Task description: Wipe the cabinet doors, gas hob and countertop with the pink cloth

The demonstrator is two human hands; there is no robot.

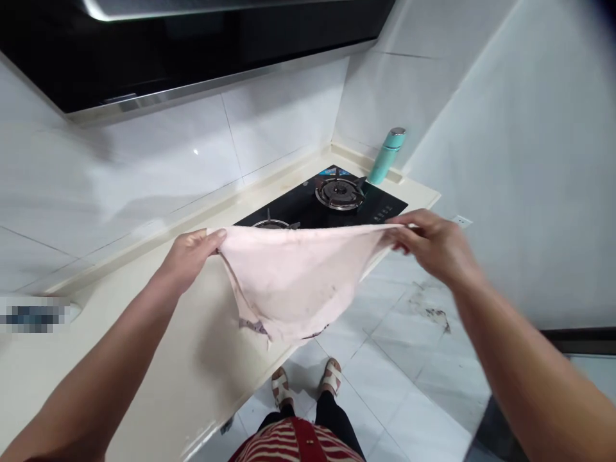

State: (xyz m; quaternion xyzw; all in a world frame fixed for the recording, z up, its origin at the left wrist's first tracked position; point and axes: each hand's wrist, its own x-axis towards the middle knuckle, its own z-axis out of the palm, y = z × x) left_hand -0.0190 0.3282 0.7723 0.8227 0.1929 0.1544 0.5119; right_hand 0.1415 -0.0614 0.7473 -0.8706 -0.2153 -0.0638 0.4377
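A pale pink cloth (293, 276) with some dark stains hangs stretched between my two hands, above the front edge of the counter. My left hand (195, 253) pinches its upper left corner, thumb on top. At the upper right corner, my right hand (428, 240) grips the cloth between thumb and fingers. The top edge is pulled nearly straight, while the lower part droops in a loose fold with a dark patterned bit at the bottom left. Behind the cloth, a black gas stove (303, 199) is partly hidden.
A mint-green thermos bottle (387, 156) stands at the counter's back right corner. The range hood (202, 51) juts out overhead. A cream counter (158, 372) runs along the tiled wall, with a blurred-out object (36, 314) at far left. Below is a stained tile floor (380, 359).
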